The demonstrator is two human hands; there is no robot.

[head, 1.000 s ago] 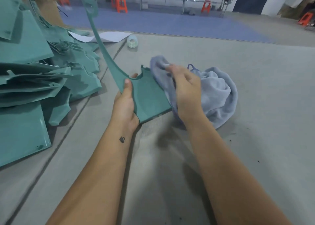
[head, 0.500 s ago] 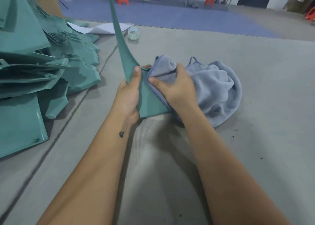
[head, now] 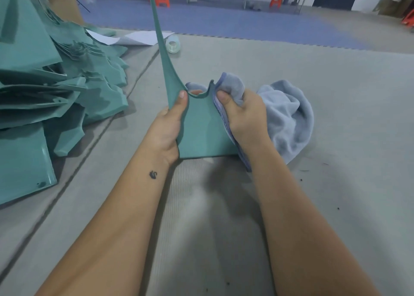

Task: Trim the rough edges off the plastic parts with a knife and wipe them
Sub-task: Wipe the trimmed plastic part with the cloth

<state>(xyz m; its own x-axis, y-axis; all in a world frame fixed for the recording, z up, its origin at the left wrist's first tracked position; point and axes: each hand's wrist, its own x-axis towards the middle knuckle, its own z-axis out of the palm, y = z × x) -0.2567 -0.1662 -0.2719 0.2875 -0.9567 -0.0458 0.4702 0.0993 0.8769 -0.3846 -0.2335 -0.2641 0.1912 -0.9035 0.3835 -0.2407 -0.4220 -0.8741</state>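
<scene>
Fingers of the left hand [head: 168, 125] curl behind the teal plastic part [head: 201, 130], thumb pressed flat on its front near the notched top edge. Both forearms reach forward, wrists level. Right hand [head: 244, 116] grips a bunched grey-blue cloth [head: 284, 114] against the part's right edge. Upright on the grey mat [head: 336, 94], the part stands well apart from the stacked teal parts [head: 44, 89] along the mat's left edge.
</scene>
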